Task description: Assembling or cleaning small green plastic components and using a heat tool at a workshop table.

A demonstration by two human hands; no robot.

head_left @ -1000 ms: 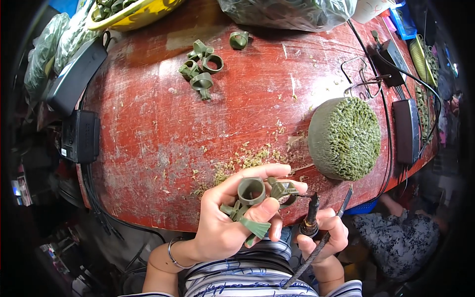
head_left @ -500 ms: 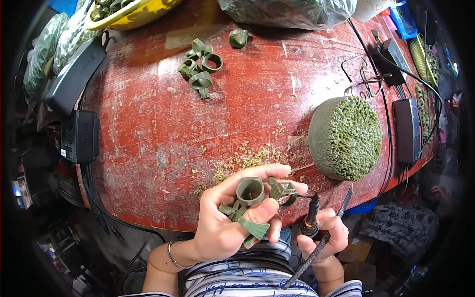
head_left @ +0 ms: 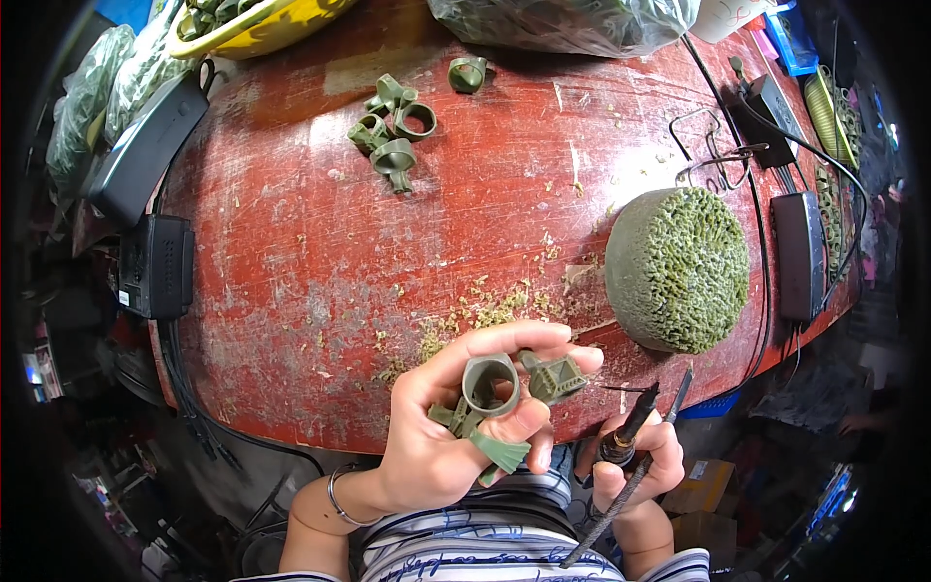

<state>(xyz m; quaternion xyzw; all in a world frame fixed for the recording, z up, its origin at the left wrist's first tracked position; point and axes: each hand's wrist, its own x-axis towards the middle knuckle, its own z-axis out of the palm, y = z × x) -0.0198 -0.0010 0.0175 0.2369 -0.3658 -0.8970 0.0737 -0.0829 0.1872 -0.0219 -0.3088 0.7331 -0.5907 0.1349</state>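
The green piece (head_left: 555, 377) has turned since earlier; the left hand (head_left: 432, 441) pinches it above the table's (head_left: 291, 252) near edge, beside a green ring (head_left: 481, 371). The right hand (head_left: 652, 470) curls around a grey rod (head_left: 621, 501) and dark tool (head_left: 635, 424), whose body now slants farther up-right, thin tip leftward. A green block (head_left: 679, 272) stands beyond.

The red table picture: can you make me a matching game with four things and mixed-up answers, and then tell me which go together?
Things
1. Left hand
2. Bowl
3. Right hand
4. Round block

Where or how
A. Green with a rough face, on the right side of the table
B. Holding a black pen-like tool and a thin grey rod
C. Holding several green pieces
D. Yellow, at the top left, cut off by the picture's edge

Right pairs: 1-C, 2-D, 3-B, 4-A
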